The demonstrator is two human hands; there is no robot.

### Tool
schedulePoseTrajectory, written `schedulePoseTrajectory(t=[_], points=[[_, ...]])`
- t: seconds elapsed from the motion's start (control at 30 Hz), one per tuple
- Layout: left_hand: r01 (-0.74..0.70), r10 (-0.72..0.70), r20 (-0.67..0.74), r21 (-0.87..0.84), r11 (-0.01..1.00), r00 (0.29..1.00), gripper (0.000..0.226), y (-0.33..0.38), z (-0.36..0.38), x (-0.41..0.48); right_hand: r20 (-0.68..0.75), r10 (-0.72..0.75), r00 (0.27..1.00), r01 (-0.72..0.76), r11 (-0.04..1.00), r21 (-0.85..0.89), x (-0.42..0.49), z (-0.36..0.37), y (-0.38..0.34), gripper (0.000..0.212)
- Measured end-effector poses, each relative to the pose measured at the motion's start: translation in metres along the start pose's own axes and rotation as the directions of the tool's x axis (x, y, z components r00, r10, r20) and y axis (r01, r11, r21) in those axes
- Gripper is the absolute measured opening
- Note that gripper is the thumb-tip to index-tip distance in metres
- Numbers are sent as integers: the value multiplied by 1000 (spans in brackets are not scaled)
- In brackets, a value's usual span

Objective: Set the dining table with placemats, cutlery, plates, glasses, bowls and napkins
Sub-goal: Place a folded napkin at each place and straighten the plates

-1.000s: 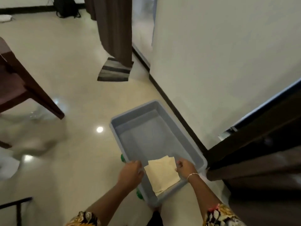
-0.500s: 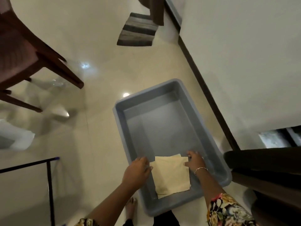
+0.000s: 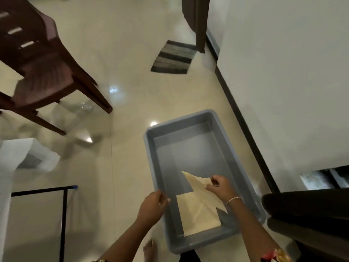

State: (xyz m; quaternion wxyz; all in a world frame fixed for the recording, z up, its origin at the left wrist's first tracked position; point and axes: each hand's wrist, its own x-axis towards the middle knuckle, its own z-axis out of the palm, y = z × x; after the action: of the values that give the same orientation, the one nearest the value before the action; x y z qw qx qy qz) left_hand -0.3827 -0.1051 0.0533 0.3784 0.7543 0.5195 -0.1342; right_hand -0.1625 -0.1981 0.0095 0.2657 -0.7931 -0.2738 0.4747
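1. On the tiled floor, just beside the dark skirting: a grey tub [image 3: 188, 154], long side along the wall.
2. In its near end: a folded cream napkin [image 3: 198, 222], flat on the tub floor.
3. Above that, held up and tilted: a second napkin [image 3: 200, 188], one corner pointing toward the far end, lower part overlapping the flat one.
4. Pinching its upper edge between thumb and fingertips: right hand [image 3: 221, 188], reaching in over the tub, bracelet [image 3: 233, 199] at the wrist.
5. Over the tub's left rim: left hand [image 3: 154, 203], fingers loosely curled, gripping nothing, apart from both napkins.
6. Off left, well apart: dark brown chair [image 3: 43, 72]; beyond, a striped mat [image 3: 173, 57].
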Motion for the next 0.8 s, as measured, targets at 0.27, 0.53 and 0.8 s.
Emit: schedulePoseTrajectory(t=[0.27,0.53,0.8], points=[[129,-132,43,-638,759,990,22,8,-60,-37,-6,-336,942,324,903,283,-73,-10,-147,11],[94,46,91,-993,-70,995,44,-24,-140,-66,213,-368,905,46,583,812,-120,24,-272,29],[-168,-44,-165,-982,-86,985,14,-113,-223,-81,26,-350,936,234,679,696,-113,95,-342,12]])
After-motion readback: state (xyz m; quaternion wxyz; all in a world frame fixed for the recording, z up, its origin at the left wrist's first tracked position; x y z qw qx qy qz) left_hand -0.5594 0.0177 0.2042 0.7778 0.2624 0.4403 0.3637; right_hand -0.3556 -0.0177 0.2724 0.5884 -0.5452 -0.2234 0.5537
